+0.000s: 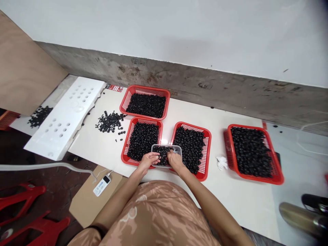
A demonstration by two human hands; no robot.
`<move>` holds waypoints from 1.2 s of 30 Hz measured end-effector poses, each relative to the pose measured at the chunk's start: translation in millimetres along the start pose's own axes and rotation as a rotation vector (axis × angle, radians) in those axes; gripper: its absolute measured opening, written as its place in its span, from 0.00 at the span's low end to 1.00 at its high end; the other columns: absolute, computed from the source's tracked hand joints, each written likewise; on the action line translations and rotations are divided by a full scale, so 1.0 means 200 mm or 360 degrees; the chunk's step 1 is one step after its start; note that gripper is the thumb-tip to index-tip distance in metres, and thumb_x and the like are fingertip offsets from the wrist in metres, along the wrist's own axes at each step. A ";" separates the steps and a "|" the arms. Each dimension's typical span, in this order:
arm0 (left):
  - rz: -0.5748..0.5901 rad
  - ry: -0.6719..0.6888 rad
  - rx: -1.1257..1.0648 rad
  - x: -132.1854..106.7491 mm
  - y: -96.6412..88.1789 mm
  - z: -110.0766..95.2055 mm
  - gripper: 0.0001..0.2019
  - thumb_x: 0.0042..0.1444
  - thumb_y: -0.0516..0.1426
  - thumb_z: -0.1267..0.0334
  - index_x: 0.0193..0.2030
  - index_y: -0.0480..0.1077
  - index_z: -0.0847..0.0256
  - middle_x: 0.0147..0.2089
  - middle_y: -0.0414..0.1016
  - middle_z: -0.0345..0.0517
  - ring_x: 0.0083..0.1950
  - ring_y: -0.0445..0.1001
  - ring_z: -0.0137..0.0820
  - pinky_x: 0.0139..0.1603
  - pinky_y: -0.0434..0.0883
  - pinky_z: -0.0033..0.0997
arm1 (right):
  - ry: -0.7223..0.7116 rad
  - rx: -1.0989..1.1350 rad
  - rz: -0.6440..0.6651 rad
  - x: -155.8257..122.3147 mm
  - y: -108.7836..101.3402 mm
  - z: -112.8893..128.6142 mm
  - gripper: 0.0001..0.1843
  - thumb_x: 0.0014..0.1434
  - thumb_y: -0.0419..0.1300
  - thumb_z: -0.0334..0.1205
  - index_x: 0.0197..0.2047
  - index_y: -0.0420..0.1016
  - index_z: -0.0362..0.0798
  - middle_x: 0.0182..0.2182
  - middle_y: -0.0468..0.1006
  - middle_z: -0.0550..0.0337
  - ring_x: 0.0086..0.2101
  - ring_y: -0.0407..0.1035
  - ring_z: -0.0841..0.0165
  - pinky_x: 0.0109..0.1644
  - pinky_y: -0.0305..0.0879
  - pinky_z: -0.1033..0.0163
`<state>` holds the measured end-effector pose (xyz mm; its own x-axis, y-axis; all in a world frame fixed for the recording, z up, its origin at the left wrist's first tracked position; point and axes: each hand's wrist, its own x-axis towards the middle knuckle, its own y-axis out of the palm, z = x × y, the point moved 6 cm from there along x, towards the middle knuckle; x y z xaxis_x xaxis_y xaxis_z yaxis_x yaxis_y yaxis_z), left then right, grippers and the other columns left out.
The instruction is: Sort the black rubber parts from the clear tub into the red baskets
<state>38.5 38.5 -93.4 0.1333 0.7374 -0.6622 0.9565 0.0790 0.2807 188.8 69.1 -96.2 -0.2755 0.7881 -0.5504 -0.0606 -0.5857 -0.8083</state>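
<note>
A clear plastic tub of small black parts sits in front of me, bridging the near edges of two red baskets. Over the tub's left side, my left hand is closed with its fingertips pinched together; whatever they grip is too small to name. My right hand reaches into the tub's right side, fingers bent down and closed among the parts, their tips hidden. Round black pieces fill the left basket and the right basket beside the tub.
Behind stands another red basket of small black parts. A loose pile of black parts lies to the left, near a white board with holes. Farther right are crumpled tissue and a full red basket. A wall borders the table.
</note>
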 end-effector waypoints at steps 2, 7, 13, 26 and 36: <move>0.0005 0.0006 0.0007 -0.01 0.00 -0.01 0.17 0.43 0.67 0.61 0.40 0.75 0.66 0.35 0.78 0.49 0.32 0.76 0.27 0.34 0.70 0.25 | 0.0005 0.0016 -0.0011 -0.01 0.00 -0.01 0.20 0.65 0.40 0.29 0.47 0.72 0.41 0.45 0.74 0.44 0.41 0.73 0.64 0.42 0.65 0.62; 0.0001 -0.0014 0.0040 -0.02 0.01 -0.03 0.17 0.43 0.67 0.62 0.41 0.75 0.66 0.33 0.77 0.47 0.31 0.76 0.28 0.35 0.70 0.26 | 0.0080 0.0063 -0.0036 -0.02 0.00 -0.05 0.19 0.66 0.41 0.32 0.46 0.73 0.41 0.43 0.75 0.45 0.41 0.73 0.65 0.42 0.63 0.63; -0.0004 -0.0017 0.0048 -0.02 0.01 -0.03 0.17 0.43 0.67 0.61 0.41 0.75 0.66 0.34 0.77 0.48 0.32 0.76 0.28 0.35 0.71 0.26 | 0.0079 0.0116 -0.0061 -0.01 0.01 -0.05 0.19 0.66 0.43 0.36 0.43 0.75 0.44 0.42 0.75 0.48 0.40 0.73 0.65 0.41 0.63 0.64; 0.0015 -0.0012 0.0052 -0.02 0.01 -0.02 0.18 0.43 0.67 0.62 0.42 0.75 0.66 0.35 0.78 0.49 0.32 0.77 0.29 0.35 0.71 0.26 | 0.0144 0.0149 -0.0149 -0.06 0.03 0.01 0.16 0.62 0.51 0.44 0.47 0.71 0.44 0.46 0.73 0.50 0.40 0.72 0.65 0.42 0.63 0.64; 0.0002 -0.0011 0.0068 -0.03 0.01 -0.03 0.18 0.43 0.67 0.60 0.41 0.75 0.66 0.32 0.77 0.47 0.31 0.76 0.28 0.33 0.70 0.25 | 0.0155 0.0119 -0.0176 -0.05 0.00 -0.06 0.18 0.67 0.40 0.35 0.49 0.69 0.48 0.48 0.69 0.51 0.37 0.70 0.67 0.38 0.62 0.64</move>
<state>39.0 39.1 -84.8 0.1364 0.7329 -0.6665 0.9666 0.0490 0.2517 203.0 63.4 -93.8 -0.1692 0.8610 -0.4796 -0.1576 -0.5040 -0.8492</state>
